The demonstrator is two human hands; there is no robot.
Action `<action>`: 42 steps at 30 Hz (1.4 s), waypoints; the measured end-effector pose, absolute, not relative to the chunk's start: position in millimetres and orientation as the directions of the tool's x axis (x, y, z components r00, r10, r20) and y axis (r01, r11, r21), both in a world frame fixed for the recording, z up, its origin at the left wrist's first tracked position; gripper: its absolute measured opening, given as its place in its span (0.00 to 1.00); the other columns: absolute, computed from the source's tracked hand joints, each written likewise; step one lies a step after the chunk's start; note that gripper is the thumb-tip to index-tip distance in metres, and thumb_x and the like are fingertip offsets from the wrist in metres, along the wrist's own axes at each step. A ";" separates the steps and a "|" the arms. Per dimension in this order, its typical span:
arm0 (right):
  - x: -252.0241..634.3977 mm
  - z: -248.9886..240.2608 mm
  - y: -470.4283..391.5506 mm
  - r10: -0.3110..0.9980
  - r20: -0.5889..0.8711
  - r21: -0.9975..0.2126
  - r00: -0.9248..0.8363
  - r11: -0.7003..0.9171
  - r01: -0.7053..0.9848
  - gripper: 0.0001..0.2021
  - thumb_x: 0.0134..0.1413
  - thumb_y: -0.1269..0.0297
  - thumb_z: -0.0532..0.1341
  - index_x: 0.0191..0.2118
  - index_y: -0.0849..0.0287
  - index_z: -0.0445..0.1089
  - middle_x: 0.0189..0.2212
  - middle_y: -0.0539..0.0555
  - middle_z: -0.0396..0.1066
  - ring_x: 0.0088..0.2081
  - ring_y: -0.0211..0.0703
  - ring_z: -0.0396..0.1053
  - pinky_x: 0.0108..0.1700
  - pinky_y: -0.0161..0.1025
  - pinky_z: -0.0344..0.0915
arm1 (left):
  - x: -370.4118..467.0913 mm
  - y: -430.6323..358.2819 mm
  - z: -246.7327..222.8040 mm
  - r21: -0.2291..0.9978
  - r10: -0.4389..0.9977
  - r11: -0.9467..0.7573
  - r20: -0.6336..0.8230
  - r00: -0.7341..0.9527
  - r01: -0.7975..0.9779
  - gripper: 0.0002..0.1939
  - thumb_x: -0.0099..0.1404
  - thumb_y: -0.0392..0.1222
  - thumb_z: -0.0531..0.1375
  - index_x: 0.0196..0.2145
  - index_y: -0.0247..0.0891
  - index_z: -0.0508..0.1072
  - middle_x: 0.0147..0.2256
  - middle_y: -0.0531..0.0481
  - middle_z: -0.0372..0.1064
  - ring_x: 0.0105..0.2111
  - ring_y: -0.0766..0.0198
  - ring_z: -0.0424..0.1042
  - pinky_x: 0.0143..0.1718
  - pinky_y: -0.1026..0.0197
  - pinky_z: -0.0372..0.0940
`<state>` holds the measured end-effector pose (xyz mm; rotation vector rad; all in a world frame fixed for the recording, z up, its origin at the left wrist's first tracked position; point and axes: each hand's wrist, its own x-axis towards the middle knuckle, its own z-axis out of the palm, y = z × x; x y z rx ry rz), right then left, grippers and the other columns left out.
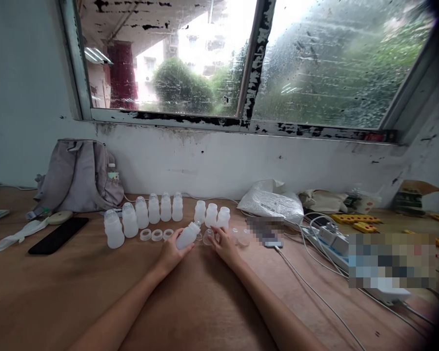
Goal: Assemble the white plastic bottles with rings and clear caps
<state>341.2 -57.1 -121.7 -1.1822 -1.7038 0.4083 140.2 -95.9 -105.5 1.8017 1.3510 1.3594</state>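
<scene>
My left hand (pixel 173 247) is closed around a frosted white baby bottle (pixel 187 236), tilted with its top toward the right. A clear nipple (pixel 197 223) shows at the bottle's mouth. Low over the table, my right hand (pixel 225 243) has its thumb and fingers closed at a clear dome cap (pixel 208 237). White collar rings (pixel 157 235) lie in a row left of my left hand. Beyond my hands stand 3 bottles without caps (pixel 211 214). Several capped bottles (pixel 142 213) form a line at the left. More clear domes (pixel 244 237) lie right of my right hand.
A black phone (pixel 58 236) and a grey backpack (pixel 82 175) are at the left. On the right are a silver bubble bag (pixel 272 202), a charging phone (pixel 272 241) and a power strip (pixel 329 251) with trailing cables. A wall with a window stands behind the table.
</scene>
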 end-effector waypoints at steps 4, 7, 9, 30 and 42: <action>338.9 -122.6 -59.8 0.840 0.538 -0.683 -0.065 0.480 0.550 0.12 0.43 0.60 0.59 0.36 0.55 0.68 0.32 0.53 0.63 0.28 0.40 0.61 0.34 0.40 0.59 | 139.9 -98.3 -105.2 0.783 0.890 -0.434 0.449 0.076 0.446 0.24 0.48 0.48 0.61 0.43 0.40 0.65 0.41 0.46 0.67 0.41 0.55 0.65 0.43 0.55 0.59; 337.6 -115.8 -63.9 0.843 0.538 -0.733 0.012 0.461 0.501 0.11 0.42 0.58 0.60 0.34 0.57 0.67 0.30 0.52 0.65 0.26 0.39 0.61 0.33 0.40 0.59 | 140.1 -98.7 -105.2 0.750 0.874 -0.464 0.475 0.104 0.472 0.24 0.49 0.47 0.61 0.44 0.40 0.64 0.42 0.47 0.67 0.41 0.56 0.65 0.44 0.56 0.59; 338.2 -107.8 -66.7 0.840 0.524 -0.805 0.143 0.432 0.407 0.13 0.42 0.57 0.60 0.35 0.57 0.66 0.28 0.52 0.66 0.27 0.40 0.63 0.32 0.40 0.60 | 140.4 -98.6 -105.2 0.736 0.868 -0.473 0.483 0.115 0.485 0.24 0.49 0.46 0.60 0.44 0.41 0.64 0.43 0.47 0.66 0.41 0.56 0.65 0.44 0.56 0.59; 326.6 -98.6 -80.0 0.967 0.231 -0.942 0.111 0.250 -0.222 0.17 0.38 0.55 0.63 0.36 0.59 0.69 0.31 0.54 0.69 0.31 0.42 0.64 0.28 0.37 0.63 | 140.4 -97.3 -113.5 0.696 0.838 -0.544 0.483 0.255 0.469 0.25 0.49 0.43 0.61 0.46 0.43 0.63 0.44 0.48 0.66 0.42 0.56 0.65 0.45 0.55 0.58; 324.5 -96.7 -85.8 0.963 0.266 -0.932 0.044 0.269 -0.242 0.14 0.39 0.57 0.63 0.34 0.57 0.69 0.30 0.51 0.68 0.33 0.43 0.64 0.32 0.39 0.62 | 142.7 -103.6 -103.4 0.753 0.857 -0.516 0.449 0.253 0.409 0.24 0.46 0.42 0.62 0.43 0.43 0.66 0.41 0.49 0.67 0.40 0.56 0.66 0.43 0.56 0.59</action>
